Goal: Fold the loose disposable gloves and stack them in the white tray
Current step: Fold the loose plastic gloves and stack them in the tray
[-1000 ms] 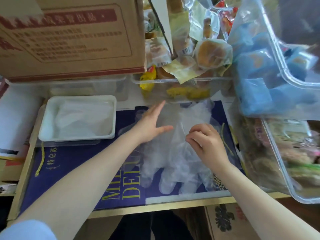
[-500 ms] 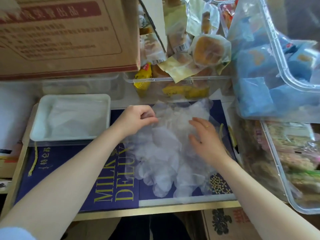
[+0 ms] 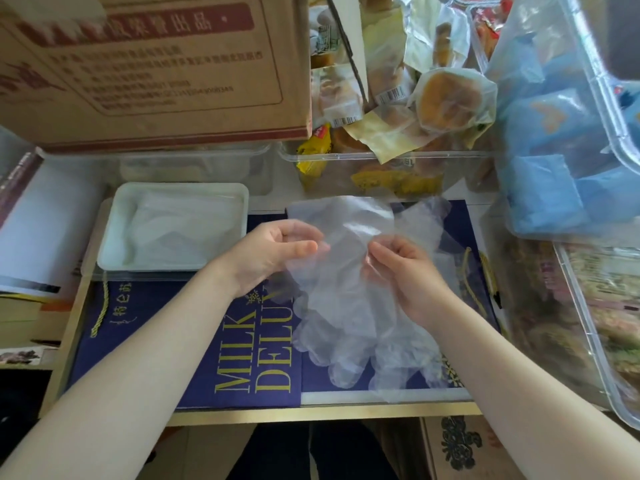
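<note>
A clear disposable glove [image 3: 341, 271] hangs lifted over the blue box lid, cuff away from me, fingers toward me. My left hand [image 3: 273, 254] pinches its left edge. My right hand [image 3: 401, 268] pinches its right edge. More loose clear gloves [image 3: 401, 362] lie under it on the lid. The white tray [image 3: 110, 237] sits at the left and holds several folded gloves [image 3: 183, 230].
A cardboard box [image 3: 156, 64] stands behind the tray. Clear bins of wrapped snacks [image 3: 398, 168] sit at the back. Tilted clear bins [image 3: 595, 306] crowd the right side. The blue lid [image 3: 166, 341] lies on a gold-edged surface. Books or papers [image 3: 41, 237] lie at far left.
Both hands were pressing on the glove pile; they have since pinched one glove by its sides and lifted it off the pile.
</note>
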The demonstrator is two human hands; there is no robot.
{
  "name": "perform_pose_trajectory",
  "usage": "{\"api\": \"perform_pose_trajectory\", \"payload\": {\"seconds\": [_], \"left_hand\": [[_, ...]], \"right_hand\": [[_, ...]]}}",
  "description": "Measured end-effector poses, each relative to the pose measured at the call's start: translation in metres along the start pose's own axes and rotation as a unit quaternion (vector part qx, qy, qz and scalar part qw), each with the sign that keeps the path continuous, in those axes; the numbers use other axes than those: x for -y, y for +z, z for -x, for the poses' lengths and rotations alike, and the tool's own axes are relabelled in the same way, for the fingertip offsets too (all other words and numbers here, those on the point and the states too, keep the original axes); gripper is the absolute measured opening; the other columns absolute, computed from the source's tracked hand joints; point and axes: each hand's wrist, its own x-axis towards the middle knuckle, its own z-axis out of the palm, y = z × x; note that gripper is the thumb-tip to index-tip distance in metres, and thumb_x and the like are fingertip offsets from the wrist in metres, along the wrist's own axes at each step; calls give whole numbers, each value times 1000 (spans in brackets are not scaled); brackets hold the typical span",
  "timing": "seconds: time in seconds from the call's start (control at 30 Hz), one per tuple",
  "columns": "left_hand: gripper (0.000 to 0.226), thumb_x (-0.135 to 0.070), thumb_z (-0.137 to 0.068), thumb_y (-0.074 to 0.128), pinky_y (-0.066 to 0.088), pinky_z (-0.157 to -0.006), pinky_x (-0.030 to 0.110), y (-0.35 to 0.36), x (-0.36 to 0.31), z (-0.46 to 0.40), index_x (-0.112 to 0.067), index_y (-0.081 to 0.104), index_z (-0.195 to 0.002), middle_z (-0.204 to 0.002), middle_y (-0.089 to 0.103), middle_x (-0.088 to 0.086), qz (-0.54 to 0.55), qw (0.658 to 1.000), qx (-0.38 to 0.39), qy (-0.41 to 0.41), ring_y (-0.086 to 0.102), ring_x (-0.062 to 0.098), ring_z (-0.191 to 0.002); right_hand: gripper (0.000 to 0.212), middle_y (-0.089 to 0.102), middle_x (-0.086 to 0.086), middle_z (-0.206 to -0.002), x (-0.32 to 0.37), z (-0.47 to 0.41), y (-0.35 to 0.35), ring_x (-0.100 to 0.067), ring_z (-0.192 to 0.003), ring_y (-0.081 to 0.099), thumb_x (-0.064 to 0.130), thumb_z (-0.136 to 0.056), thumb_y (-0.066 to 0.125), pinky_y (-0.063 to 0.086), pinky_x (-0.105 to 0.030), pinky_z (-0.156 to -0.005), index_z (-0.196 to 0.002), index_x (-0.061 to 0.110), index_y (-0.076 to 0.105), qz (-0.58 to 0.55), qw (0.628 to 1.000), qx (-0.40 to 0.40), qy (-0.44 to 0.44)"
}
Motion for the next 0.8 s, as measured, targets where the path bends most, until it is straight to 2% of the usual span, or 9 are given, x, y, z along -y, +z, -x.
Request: {"api": "perform_pose_trajectory", "payload": {"seconds": [0.1, 0.17, 0.23, 0.33, 0.47, 0.57, 0.63, 0.73, 0.8], "left_hand": [[6, -13, -85, 61, 54, -72, 22, 14, 7, 0, -12, 67, -84, -80, 73, -1, 55, 996, -66, 14, 68, 10, -77], [14, -6, -90, 56, 49, -59, 18, 20, 11, -5, -12, 64, -80, -68, 69, -2, 4, 990, -140, 19, 63, 4, -59], [16, -9, -91, 56, 45, -53, 21, 17, 16, -6, -14, 63, -77, -65, 64, -1, -72, 977, -199, 10, 56, 6, -50], [14, -18, -92, 55, 47, -60, 29, 7, 27, -5, -17, 62, -80, -67, 63, -4, -230, 943, -237, 24, 54, 14, -53], [12, -21, -91, 56, 44, -67, 26, 9, 33, 4, -24, 63, -82, -67, 63, -7, -336, 921, -183, 72, 56, 7, -64], [18, -20, -91, 58, 42, -65, 19, 16, 29, 12, -30, 64, -76, -62, 61, -8, -308, 941, -114, 76, 51, -1, -56], [17, -18, -90, 60, 44, -67, 20, 20, 23, 17, -27, 68, -78, -65, 64, -5, -302, 948, -68, 80, 53, 1, -57], [11, -17, -88, 63, 43, -85, 22, 25, 9, 19, -21, 72, -82, -99, 65, -6, -308, 941, -20, 141, 59, 5, -91], [11, -21, -87, 64, 31, -101, 22, 32, -5, 21, -26, 72, -82, -130, 47, -14, -318, 930, -13, 185, 42, 1, -122]], "right_hand": [[15, 58, -5, -65, -10, 7, 0, -9, -56, 59, 0, -91, 52, 49, -18, -56, -78, 8, 55, 29, 998, 25, 51], [4, 60, -2, -75, -20, 9, -4, -13, -68, 59, 7, -89, 59, 47, -15, -59, -86, 9, 59, 237, 971, 28, 31], [21, 62, 0, -100, -30, 4, -19, -18, -94, 56, 24, -89, 61, 44, -22, -76, -106, 12, 61, 510, 858, -2, -60], [46, 47, -10, -138, -33, -6, -47, -29, -126, 40, 30, -94, 51, 35, -40, -102, -135, 9, 45, 638, 755, -81, -127], [35, 54, -13, -124, -41, -14, -69, -36, -113, 46, 24, -91, 54, 37, -42, -90, -123, 9, 54, 727, 666, -100, -131], [10, 62, -11, -89, -35, -14, -69, -35, -88, 54, 12, -88, 56, 32, -35, -69, -89, 8, 66, 708, 671, -109, -192], [9, 62, -8, -83, -22, -13, -65, -30, -81, 55, 12, -87, 60, 36, -34, -66, -83, 9, 67, 636, 733, -120, -210], [11, 62, -3, -84, 9, -3, -53, -18, -80, 54, 16, -87, 64, 44, -34, -73, -87, 8, 71, 499, 824, -129, -237], [9, 63, -2, -82, 26, 7, -46, -21, -79, 54, 17, -84, 67, 46, -38, -70, -84, 9, 72, 508, 789, -110, -328]]}}
